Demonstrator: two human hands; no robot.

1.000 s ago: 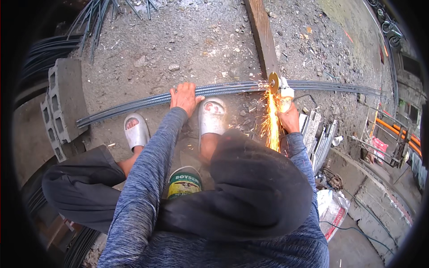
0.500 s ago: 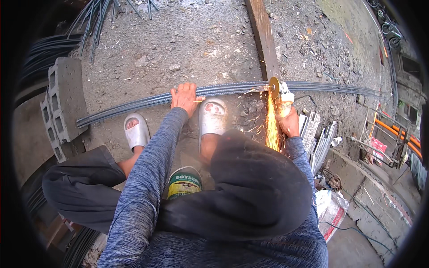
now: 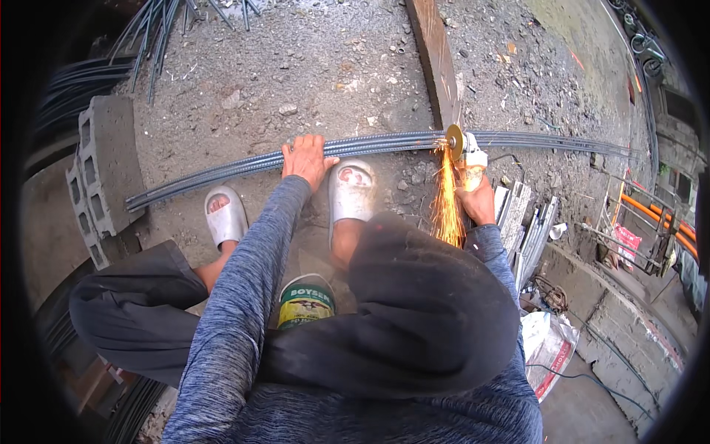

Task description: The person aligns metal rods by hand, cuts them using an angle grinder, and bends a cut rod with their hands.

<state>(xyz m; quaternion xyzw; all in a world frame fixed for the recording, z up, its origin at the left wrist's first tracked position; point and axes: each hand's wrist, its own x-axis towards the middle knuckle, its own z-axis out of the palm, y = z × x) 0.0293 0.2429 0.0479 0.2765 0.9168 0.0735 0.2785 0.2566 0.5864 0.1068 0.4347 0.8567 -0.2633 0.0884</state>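
In the head view, the left hand point(image 3: 303, 159) is clamped over the steel bars point(image 3: 237, 166) in front of two slippers point(image 3: 350, 207), probably to keep them still. The right hand point(image 3: 478, 201) squeezes one grinder point(image 3: 471, 169), its one disc point(image 3: 453, 143) at the bars. One plank point(image 3: 435, 66) likely props them. The bars bunch too tightly to count.

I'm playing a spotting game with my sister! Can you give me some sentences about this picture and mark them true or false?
1. The left hand is on the steel bars. True.
2. The right hand holds a grinder. True.
3. Blue sparks are flying. False: the sparks are orange.
4. The person wears black boots. False: they wear pale, open-toed slippers.
5. A green and yellow container is between the person's legs. True.
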